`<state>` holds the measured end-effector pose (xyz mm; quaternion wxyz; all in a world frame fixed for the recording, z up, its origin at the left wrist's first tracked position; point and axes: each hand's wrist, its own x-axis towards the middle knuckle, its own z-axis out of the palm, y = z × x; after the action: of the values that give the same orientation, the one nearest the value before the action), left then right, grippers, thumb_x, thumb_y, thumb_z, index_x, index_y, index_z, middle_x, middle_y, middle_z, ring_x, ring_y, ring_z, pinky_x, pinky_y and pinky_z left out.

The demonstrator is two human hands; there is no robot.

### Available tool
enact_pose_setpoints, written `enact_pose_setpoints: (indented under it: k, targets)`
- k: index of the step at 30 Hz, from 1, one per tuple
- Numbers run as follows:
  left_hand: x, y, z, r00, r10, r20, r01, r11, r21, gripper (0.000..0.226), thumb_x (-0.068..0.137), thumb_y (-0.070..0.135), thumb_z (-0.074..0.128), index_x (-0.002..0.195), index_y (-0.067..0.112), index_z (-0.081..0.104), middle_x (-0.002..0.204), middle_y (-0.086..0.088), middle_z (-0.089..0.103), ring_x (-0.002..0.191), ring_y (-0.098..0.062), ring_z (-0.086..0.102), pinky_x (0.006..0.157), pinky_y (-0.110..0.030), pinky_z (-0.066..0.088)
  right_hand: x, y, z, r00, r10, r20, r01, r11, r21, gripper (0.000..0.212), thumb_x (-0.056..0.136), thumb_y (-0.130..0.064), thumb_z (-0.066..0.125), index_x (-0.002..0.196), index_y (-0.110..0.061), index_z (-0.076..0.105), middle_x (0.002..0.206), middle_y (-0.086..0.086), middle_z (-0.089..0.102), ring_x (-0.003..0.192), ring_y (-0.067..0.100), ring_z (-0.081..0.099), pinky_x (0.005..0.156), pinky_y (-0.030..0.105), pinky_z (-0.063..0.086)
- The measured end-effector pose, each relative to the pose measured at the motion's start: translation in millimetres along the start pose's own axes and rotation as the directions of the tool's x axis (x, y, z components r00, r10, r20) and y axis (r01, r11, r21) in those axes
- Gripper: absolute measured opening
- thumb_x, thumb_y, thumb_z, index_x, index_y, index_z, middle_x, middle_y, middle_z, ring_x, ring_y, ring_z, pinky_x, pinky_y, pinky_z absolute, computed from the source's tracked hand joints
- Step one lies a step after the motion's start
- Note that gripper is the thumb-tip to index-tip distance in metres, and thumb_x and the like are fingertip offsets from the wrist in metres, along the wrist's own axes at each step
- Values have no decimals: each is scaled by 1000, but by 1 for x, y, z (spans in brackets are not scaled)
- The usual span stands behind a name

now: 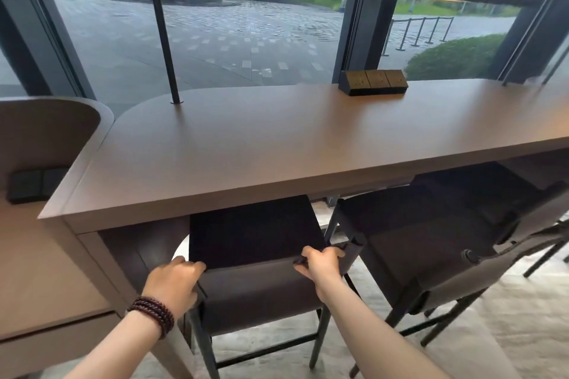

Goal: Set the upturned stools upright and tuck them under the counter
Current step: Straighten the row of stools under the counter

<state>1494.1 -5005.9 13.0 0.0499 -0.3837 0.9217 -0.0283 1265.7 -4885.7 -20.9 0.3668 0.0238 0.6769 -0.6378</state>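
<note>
A dark stool (252,234) with a low grey backrest stands upright on its legs, its seat partly under the brown counter (277,144). My left hand (177,281) grips the left end of the backrest, fingers curled over its top edge. My right hand (321,261) grips the right end the same way. A second stool (409,231) stands upright to the right, its seat also under the counter.
A black socket block (374,81) sits on the counter near the window, and a thin black post (163,24) rises from the counter at the left. Another counter section (46,132) adjoins on the left. More stool legs (548,252) show at the far right.
</note>
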Motion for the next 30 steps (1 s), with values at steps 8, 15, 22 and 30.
enact_pose_setpoints:
  k: [8, 15, 22, 30]
  targets:
    - [21, 46, -28, 989, 151, -11, -151, 978, -147, 24, 89, 36, 45, 109, 26, 57, 111, 4, 67, 105, -17, 61, 89, -29, 41, -6, -18, -28, 991, -61, -119, 11, 925, -380, 31, 89, -37, 57, 101, -9, 51, 104, 14, 64, 93, 30, 65, 55, 32, 56]
    - [39, 134, -47, 910, 367, -192, -412, 851, -327, 38, 93, 36, 47, 129, 24, 50, 126, 7, 58, 115, -12, 55, 98, -27, 42, -21, -61, -100, 915, -313, -253, 161, 861, -483, 27, 93, -35, 47, 83, -13, 59, 85, 8, 69, 78, 24, 67, 79, 45, 58]
    - [37, 238, -61, 832, 440, -338, -549, 744, -381, 36, 92, 29, 49, 127, 22, 51, 125, 7, 56, 111, -12, 55, 94, -22, 44, -26, -81, -199, 890, -334, -311, 218, 910, -352, 13, 98, -22, 44, 102, -17, 55, 77, 3, 62, 61, 14, 59, 54, 25, 53]
    - [33, 391, -62, 814, 441, -378, -577, 681, -450, 37, 79, 23, 62, 116, 18, 62, 117, 4, 61, 107, -16, 60, 91, -28, 50, -9, -98, -332, 912, -293, -288, 208, 934, -290, 30, 98, -20, 42, 128, -18, 43, 92, 12, 66, 70, 21, 64, 53, 25, 51]
